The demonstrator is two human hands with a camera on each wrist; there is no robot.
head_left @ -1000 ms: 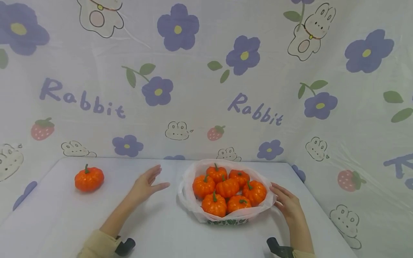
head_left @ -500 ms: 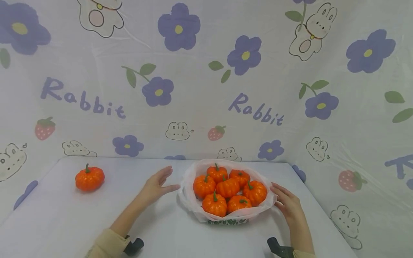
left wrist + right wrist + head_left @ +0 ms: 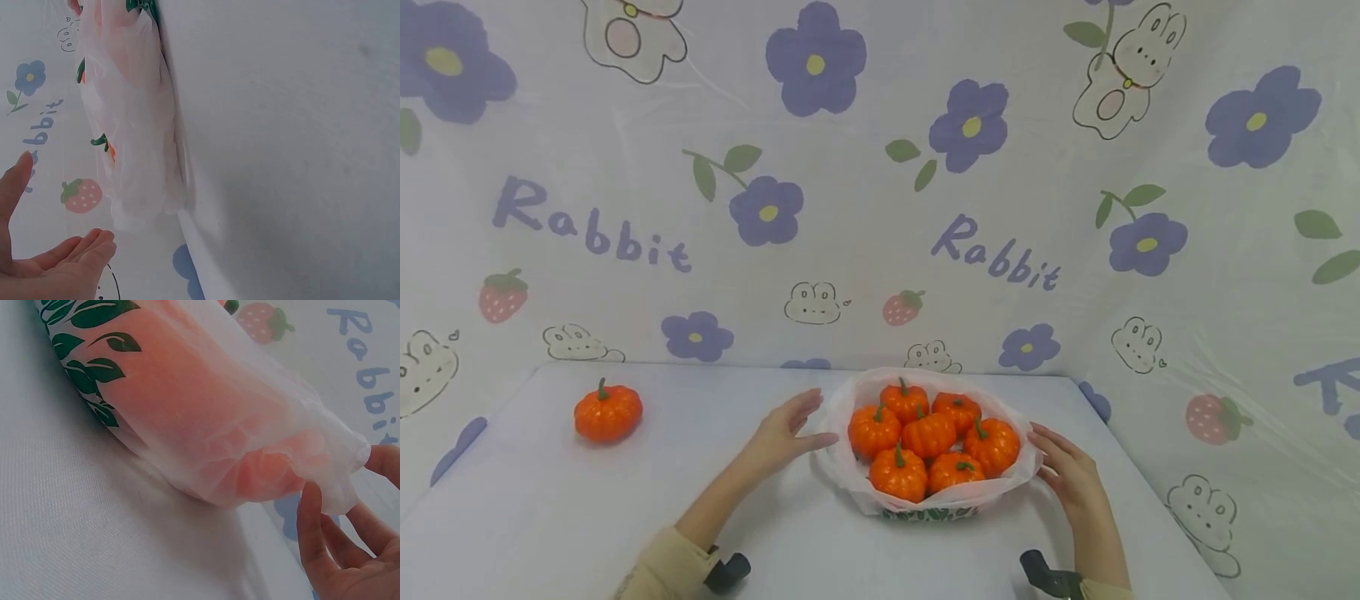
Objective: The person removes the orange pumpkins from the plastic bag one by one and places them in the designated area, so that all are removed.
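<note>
- Flanking the white plastic bag (image 3: 850, 479) of small orange pumpkins (image 3: 928, 435), my hands sit near the table's (image 3: 550, 517) far edge, right of its middle.
- Left hand (image 3: 786, 431): fingers straight, holding nothing, just beside the bag's left wall.
- Right hand (image 3: 1070, 477): fingers relaxed at the bag's right rim; whether they touch it I cannot tell.
- One lone pumpkin (image 3: 607, 412) sits near the far left corner, well apart.
</note>
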